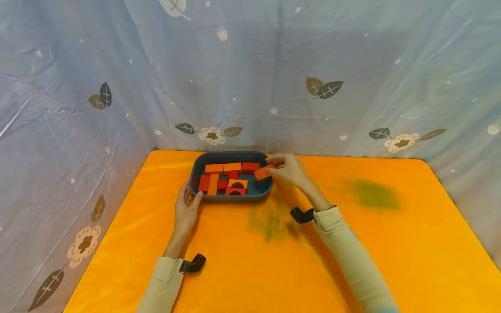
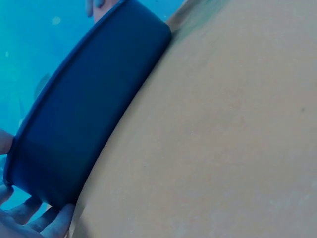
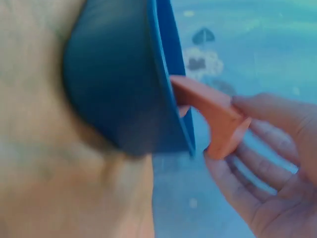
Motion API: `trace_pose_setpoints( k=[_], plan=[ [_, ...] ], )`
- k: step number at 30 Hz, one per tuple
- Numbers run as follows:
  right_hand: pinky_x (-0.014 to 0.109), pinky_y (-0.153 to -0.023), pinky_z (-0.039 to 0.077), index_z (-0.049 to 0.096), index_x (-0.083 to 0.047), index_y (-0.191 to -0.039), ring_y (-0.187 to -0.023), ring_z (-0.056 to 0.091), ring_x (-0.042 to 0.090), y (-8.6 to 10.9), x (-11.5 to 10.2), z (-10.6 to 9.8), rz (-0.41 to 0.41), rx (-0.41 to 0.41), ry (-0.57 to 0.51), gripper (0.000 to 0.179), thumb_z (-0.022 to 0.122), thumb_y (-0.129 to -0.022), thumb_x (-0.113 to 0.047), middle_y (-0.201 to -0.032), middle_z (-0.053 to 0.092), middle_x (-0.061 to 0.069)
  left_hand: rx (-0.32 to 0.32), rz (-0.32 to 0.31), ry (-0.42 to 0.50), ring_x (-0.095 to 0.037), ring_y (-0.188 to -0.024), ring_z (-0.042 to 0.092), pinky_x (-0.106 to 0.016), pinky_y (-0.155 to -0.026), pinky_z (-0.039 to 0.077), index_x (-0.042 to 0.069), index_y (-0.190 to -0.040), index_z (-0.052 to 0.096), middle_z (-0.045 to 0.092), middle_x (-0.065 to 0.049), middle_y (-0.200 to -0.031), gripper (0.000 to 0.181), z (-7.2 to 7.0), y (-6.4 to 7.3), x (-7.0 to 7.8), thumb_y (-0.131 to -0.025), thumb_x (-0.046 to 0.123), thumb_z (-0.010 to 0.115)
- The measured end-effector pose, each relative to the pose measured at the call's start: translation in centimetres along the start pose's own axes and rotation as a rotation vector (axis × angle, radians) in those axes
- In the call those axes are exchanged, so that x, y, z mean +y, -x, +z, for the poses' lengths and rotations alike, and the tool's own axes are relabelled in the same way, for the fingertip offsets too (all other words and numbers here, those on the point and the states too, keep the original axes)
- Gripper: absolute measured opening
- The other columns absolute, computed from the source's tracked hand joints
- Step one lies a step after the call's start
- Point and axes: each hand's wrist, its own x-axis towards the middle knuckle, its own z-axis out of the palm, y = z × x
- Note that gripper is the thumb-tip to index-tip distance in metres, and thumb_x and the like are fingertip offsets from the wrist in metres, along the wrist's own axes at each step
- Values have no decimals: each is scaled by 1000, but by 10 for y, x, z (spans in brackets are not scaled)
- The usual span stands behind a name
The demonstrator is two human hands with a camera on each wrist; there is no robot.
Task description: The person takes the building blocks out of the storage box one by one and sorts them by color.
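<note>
A dark blue oblong basin (image 1: 231,198) stands at the back of the table, holding several red and orange toy blocks. My left hand (image 1: 187,211) grips its front left corner, the thumb at the rim; in the left wrist view the fingers (image 2: 57,223) lie against the outer wall. Over the basin's right end, my right hand (image 1: 289,170) pinches an orange arch block (image 3: 218,111) between thumb and fingers. That block tilts, its far end reaching past the rim in the right wrist view. Inside lie two arch blocks, an orange one (image 1: 243,182) and a red one (image 1: 241,191).
Rectangular blocks, such as an orange one (image 1: 212,184) and a red one (image 1: 250,167), fill the left and back of the basin. An orange cloth (image 1: 242,261) with green smudges covers the table. A patterned curtain (image 1: 250,87) hangs behind and at both sides.
</note>
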Motion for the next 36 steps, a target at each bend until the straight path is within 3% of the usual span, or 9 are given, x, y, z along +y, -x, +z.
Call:
trace_pose_setpoints(
  k=[2, 9, 15, 19, 27, 30, 36],
  plan=[
    [46, -89, 53, 69, 3, -117, -100, 64, 33, 3, 8, -8, -11, 22, -86, 33, 74, -87, -8, -114, 69, 19, 0, -3, 3, -32, -144, 29, -44, -118, 25, 6, -155, 25, 31, -18, -155, 65, 0, 0, 0, -100, 19, 57],
    [41, -87, 56, 64, 6, -123, -94, 69, 20, 13, 31, -27, 82, 87, -310, 40, 73, -90, -14, -118, 67, 22, -19, -25, 4, -37, -144, 27, -47, -118, 24, -3, -153, 23, 29, -24, -154, 62, 2, 15, 36, -101, 11, 54],
    [45, -92, 52, 57, 13, -128, -87, 69, 9, 19, 44, -38, 154, 121, -485, 42, 67, -93, -9, -124, 58, 33, -15, -23, 3, -37, -144, 27, -47, -118, 23, -2, -153, 23, 29, -24, -154, 63, 2, 15, 35, -101, 12, 54],
    [46, -95, 50, 57, 11, -129, -90, 68, 10, 23, 53, -45, 208, 125, -454, 43, 67, -94, -13, -127, 58, 31, -9, -21, 1, -37, -144, 26, -47, -118, 24, -2, -153, 24, 29, -24, -154, 62, 2, 16, 35, -101, 12, 54],
    [44, -92, 53, 59, 10, -128, -104, 67, 30, 24, 80, -50, 289, 117, -336, 47, 69, -93, -20, -120, 66, 22, -6, -18, 18, -37, -144, 27, -47, -118, 23, -2, -153, 24, 29, -24, -154, 61, 2, 15, 34, -101, 11, 54],
    [42, -90, 55, 61, 9, -126, -100, 69, 28, 23, 89, -50, 318, 113, -305, 45, 69, -93, -20, -117, 67, 20, -11, -8, 24, -37, -143, 27, -48, -118, 23, -3, -153, 24, 30, -24, -154, 62, 2, 14, 32, -101, 11, 54],
    [33, -83, 57, 61, 10, -125, -90, 71, 12, 19, 98, -50, 332, 123, -290, 41, 65, -96, -18, -122, 63, 27, -12, -7, 13, -37, -143, 27, -48, -118, 23, -3, -153, 23, 29, -24, -155, 62, 2, 12, 31, -101, 10, 54]
  ],
)
